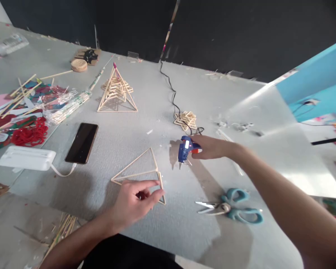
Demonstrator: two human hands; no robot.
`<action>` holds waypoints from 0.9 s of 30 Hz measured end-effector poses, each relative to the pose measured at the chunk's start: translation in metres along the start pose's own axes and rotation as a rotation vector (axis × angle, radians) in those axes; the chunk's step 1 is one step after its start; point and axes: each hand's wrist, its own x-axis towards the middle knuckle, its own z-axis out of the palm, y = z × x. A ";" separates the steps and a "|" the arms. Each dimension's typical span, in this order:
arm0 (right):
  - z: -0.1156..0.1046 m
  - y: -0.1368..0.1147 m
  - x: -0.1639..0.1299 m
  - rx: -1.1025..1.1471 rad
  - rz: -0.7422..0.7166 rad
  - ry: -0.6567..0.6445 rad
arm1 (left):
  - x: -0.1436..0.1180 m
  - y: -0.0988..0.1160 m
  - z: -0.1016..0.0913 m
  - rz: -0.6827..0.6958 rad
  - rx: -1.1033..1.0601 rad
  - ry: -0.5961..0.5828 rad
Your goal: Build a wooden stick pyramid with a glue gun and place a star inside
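My right hand [210,146] grips a blue hot glue gun [184,149] above the table, its nozzle pointing down. A black cord runs from the gun toward the back wall. My left hand [137,198] is closed, thumb and forefinger at a thin stick on the right side of a triangular stick frame [136,161]. The frame lies flat on the table, and part of its lower side is hidden behind my hand. To the right lie scissors [232,207] with teal handles, blades apart.
A pyramid of sticks [117,91] stands at the back, with a small stack of stick shapes [185,120] near the cord. On the left are a phone [82,143], a cabled white power bank [26,157], red yarn [30,132] and loose sticks [15,95].
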 end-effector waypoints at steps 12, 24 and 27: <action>-0.003 -0.088 -0.065 -0.120 -0.017 0.491 | -0.003 0.037 -0.104 0.695 0.560 -0.021; 0.037 -0.194 -0.074 0.279 -0.261 0.726 | 0.116 0.098 -0.105 0.748 0.524 -0.644; 0.034 -0.192 -0.073 0.327 -0.282 0.681 | 0.118 0.086 -0.104 0.752 0.465 -0.671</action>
